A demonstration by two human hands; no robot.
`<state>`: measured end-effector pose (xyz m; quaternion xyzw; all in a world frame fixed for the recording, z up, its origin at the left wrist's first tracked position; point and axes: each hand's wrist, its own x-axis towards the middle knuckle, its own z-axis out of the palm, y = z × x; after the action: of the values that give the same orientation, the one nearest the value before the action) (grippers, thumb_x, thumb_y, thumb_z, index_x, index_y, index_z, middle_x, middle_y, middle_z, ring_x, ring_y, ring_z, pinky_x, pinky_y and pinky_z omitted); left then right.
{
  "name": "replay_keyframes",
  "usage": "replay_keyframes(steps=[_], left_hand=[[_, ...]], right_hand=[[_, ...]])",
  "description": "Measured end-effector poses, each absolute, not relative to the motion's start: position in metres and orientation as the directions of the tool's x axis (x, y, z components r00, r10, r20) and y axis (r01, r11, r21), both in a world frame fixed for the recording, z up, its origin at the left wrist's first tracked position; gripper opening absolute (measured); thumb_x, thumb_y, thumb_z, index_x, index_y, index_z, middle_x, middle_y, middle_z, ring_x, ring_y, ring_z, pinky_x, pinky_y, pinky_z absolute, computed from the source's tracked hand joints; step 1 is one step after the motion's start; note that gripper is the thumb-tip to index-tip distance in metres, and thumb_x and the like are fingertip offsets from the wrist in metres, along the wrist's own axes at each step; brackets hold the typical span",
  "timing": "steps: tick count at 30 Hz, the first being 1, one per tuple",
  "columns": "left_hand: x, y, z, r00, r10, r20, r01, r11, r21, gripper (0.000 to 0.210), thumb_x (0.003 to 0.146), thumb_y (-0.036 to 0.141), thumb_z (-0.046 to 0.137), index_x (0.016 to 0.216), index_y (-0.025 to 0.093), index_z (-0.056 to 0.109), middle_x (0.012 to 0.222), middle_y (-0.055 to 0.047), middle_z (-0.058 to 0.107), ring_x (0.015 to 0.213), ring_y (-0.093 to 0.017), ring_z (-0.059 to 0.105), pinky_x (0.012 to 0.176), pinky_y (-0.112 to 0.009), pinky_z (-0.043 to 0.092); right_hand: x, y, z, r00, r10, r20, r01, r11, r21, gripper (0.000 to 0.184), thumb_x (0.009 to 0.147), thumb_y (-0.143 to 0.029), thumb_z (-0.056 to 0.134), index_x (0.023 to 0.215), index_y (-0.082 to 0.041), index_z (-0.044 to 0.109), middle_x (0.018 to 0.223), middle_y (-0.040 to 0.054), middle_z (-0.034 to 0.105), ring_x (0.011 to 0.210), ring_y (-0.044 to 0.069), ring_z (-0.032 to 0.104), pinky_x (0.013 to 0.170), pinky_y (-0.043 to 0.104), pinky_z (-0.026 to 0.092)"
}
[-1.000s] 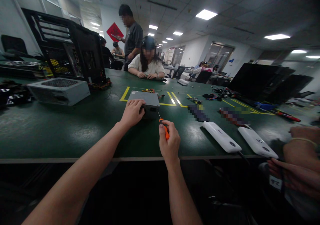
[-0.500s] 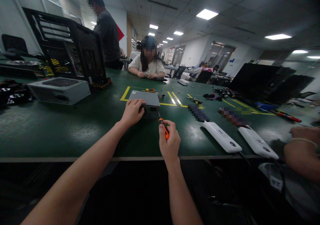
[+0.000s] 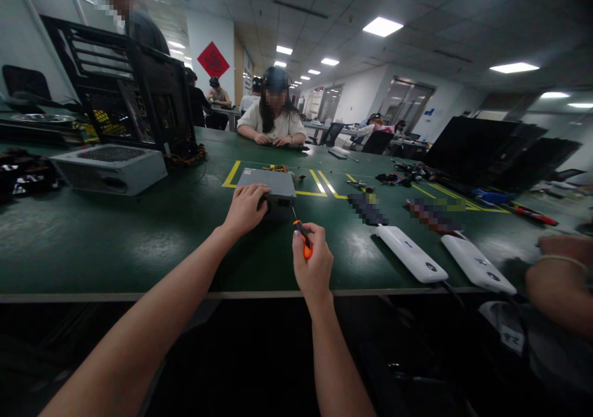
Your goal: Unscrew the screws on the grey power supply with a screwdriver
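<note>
Passage lies over the desk (image 3: 354, 250) between the right hand (image 3: 314, 257) and the nearer white device (image 3: 410, 253). Leftward, the large grey box (image 3: 132, 173) and black case (image 3: 160, 77) obstruct.

A grey box (image 3: 278, 182) lies flat, an orange-black screwdriver (image 3: 307, 249) slanting at one corner.

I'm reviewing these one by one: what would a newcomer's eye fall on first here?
Probably the orange-and-black-handled screwdriver in the right hand, its shaft pointing at the grey metal box-shaped power supply under the left hand. Next might come the open black computer case at the left of the green table, then the red diamond-shaped sign on the white wall beyond.
</note>
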<state>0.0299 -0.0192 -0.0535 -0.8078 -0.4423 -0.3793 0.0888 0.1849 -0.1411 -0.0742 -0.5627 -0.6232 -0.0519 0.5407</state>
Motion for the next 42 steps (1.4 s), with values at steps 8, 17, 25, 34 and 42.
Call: replay_keyframes(steps=[8, 17, 25, 34, 42], left_hand=[[0.0308, -0.0195, -0.0533, 0.308, 0.653, 0.692, 0.778, -0.592, 0.213, 0.031, 0.082, 0.019, 0.045, 0.111, 0.022, 0.056, 0.122, -0.006, 0.059, 0.116, -0.022, 0.050, 0.099, -0.039, 0.032], [0.0309, -0.0205, -0.0520, 0.304, 0.669, 0.678, 0.785, -0.579, 0.220, 0.030, 0.083, 0.018, 0.045, 0.110, 0.023, 0.055, 0.123, -0.005, 0.058, 0.116, -0.021, 0.050, 0.100, -0.039, 0.032], [0.0303, -0.0206, -0.0520, 0.307, 0.659, 0.686, 0.781, -0.586, 0.214, 0.030, 0.083, 0.018, 0.045, 0.110, 0.022, 0.055, 0.123, -0.005, 0.059, 0.116, -0.022, 0.050, 0.099, -0.039, 0.032], [0.0324, -0.0223, -0.0512, 0.302, 0.658, 0.690, 0.780, -0.586, 0.218, 0.030, 0.083, 0.018, 0.044, 0.110, 0.022, 0.056, 0.122, -0.006, 0.059, 0.116, -0.022, 0.050, 0.099, -0.039, 0.032], [0.0342, -0.0252, -0.0507, 0.287, 0.670, 0.684, 0.798, -0.562, 0.216, 0.029, 0.082, 0.021, 0.047, 0.109, 0.021, 0.056, 0.123, -0.006, 0.059, 0.115, -0.023, 0.051, 0.099, -0.039, 0.032]], right_hand=[[0.1863, -0.1406, -0.0719, 0.090, 0.616, 0.782, 0.816, 0.405, -0.413, 0.011, 0.084, -0.025, 0.049, 0.085, -0.019, 0.058, 0.080, 0.0049, 0.062, 0.076, 0.018, 0.054, 0.074, 0.031, 0.042], [0.1854, -0.1408, -0.0757, 0.162, 0.601, 0.783, 0.808, 0.374, -0.454, 0.013, 0.086, -0.028, 0.049, 0.092, -0.018, 0.056, 0.076, 0.0035, 0.061, 0.069, 0.017, 0.053, 0.069, 0.030, 0.042], [0.1858, -0.1417, -0.0729, 0.156, 0.626, 0.764, 0.786, 0.390, -0.480, 0.021, 0.089, -0.034, 0.046, 0.095, -0.018, 0.059, 0.081, 0.0045, 0.062, 0.074, 0.017, 0.054, 0.072, 0.030, 0.042], [0.1871, -0.1403, -0.0742, 0.131, 0.570, 0.811, 0.823, 0.394, -0.410, 0.009, 0.084, -0.022, 0.049, 0.085, -0.019, 0.057, 0.078, 0.0043, 0.060, 0.073, 0.018, 0.052, 0.071, 0.031, 0.042], [0.1851, -0.1412, -0.0741, 0.240, 0.654, 0.718, 0.756, 0.339, -0.560, 0.024, 0.089, -0.037, 0.045, 0.100, -0.018, 0.055, 0.077, 0.0029, 0.063, 0.066, 0.016, 0.055, 0.066, 0.029, 0.041]])
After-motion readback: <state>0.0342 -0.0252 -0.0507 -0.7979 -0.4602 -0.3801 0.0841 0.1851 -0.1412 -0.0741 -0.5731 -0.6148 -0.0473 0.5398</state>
